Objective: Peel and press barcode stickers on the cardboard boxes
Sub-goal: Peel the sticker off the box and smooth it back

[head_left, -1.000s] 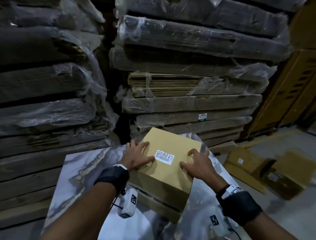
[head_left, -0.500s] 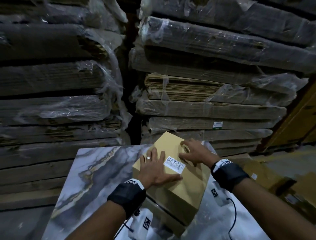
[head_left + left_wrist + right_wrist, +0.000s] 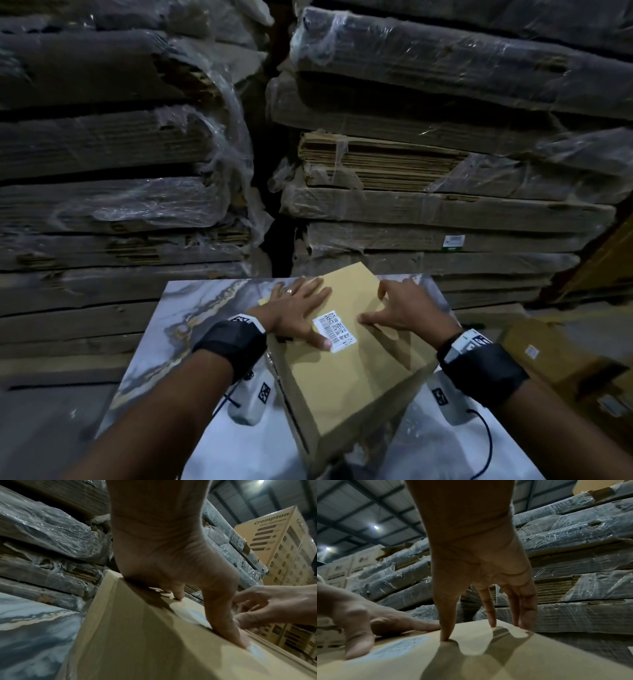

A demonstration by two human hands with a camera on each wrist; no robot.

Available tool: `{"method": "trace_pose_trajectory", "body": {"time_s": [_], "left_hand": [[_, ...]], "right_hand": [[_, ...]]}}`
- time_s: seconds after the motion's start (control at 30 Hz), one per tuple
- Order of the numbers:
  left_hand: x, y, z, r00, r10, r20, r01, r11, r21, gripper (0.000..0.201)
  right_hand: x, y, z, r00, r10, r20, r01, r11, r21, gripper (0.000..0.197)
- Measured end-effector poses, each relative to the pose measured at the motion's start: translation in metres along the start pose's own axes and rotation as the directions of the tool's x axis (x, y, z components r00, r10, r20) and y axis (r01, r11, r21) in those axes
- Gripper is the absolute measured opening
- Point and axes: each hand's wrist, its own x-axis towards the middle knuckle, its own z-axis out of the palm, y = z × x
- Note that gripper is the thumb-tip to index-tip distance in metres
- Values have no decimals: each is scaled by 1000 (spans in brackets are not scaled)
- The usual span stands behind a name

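A tan cardboard box [image 3: 346, 380] lies flat on the marble-patterned table [image 3: 191, 308], turned at an angle. A white barcode sticker [image 3: 334, 329] is stuck on its top face. My left hand [image 3: 298, 310] lies flat on the box with straight fingers, its thumb tip at the sticker's lower left corner. My right hand [image 3: 400, 308] rests on the box just right of the sticker, touching the cardboard with straight fingertips [image 3: 445, 638]. In the right wrist view the sticker [image 3: 399, 646] shows pale between the two hands. Neither hand holds anything.
Tall stacks of flattened cardboard wrapped in plastic film [image 3: 411, 171] stand close behind the table. More tan boxes with labels [image 3: 555, 363] lie on the floor at the right. Printed cartons [image 3: 278, 545] tower at the right.
The box has turned so its long side runs toward me. My left hand slid up to the box's far left part; my right hand moved down beside the sticker.
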Motion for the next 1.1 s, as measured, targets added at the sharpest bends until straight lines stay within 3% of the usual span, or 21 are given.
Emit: {"method": "trace_pose_trajectory", "body": {"time_s": [0.23, 0.37, 0.5, 0.57, 0.63, 0.8, 1.0, 1.1], "left_hand": [[0, 10, -5, 999, 50, 0, -50, 985, -164, 128], [-9, 16, 4, 997, -54, -45, 34, 926, -376, 134], [-8, 19, 7, 990, -104, -98, 43, 868, -494, 123], [-6, 16, 11, 986, -134, -101, 55, 826, -561, 122], [-6, 16, 12, 981, -152, -117, 44, 770, -637, 121], [-11, 22, 5, 969, -166, -182, -30, 653, -756, 111], [-10, 22, 7, 964, -180, -195, -37, 635, -771, 109], [-11, 23, 5, 958, -194, -212, -56, 600, -798, 96]], "right_hand": [[-2, -12, -9, 997, -19, 75, 32, 985, -171, 64], [1, -41, -3, 975, -204, 84, 213, 970, -118, 41], [4, -68, 5, 928, -346, 137, 362, 924, -121, 6], [5, -73, 9, 921, -370, 123, 384, 914, -128, 27], [5, -73, 10, 918, -383, 101, 393, 913, -113, 35], [8, -68, 15, 935, -350, 52, 352, 935, -37, 10], [13, -65, 19, 934, -357, -25, 357, 934, -14, 16], [15, -64, 22, 931, -365, -27, 364, 931, -12, 14]]}}
